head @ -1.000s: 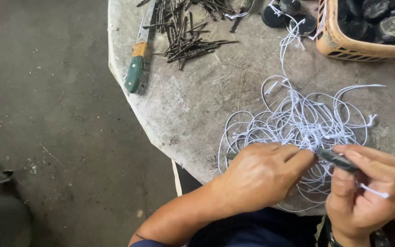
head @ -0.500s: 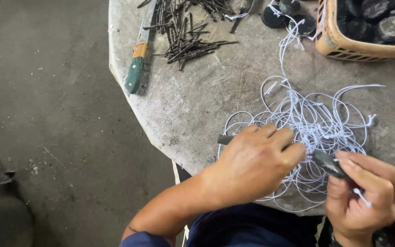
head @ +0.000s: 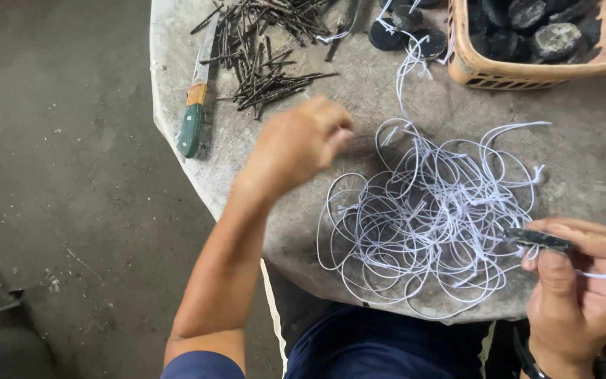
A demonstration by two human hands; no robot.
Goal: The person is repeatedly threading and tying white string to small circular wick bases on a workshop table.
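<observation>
Our right hand (head: 580, 281) at table's (head: 597, 133) near edge, fingers pinched on flat dark piece (head: 538, 240) with white string (head: 601, 276) trailing from it. Our left hand (head: 296, 144) blurred above table centre, fingers curled loosely, grasp unclear. String tangle (head: 429, 210) between hands. Sticks (head: 268, 70) and knife (head: 194, 105) at far left edge; basket (head: 527, 67) at far right corner.
</observation>
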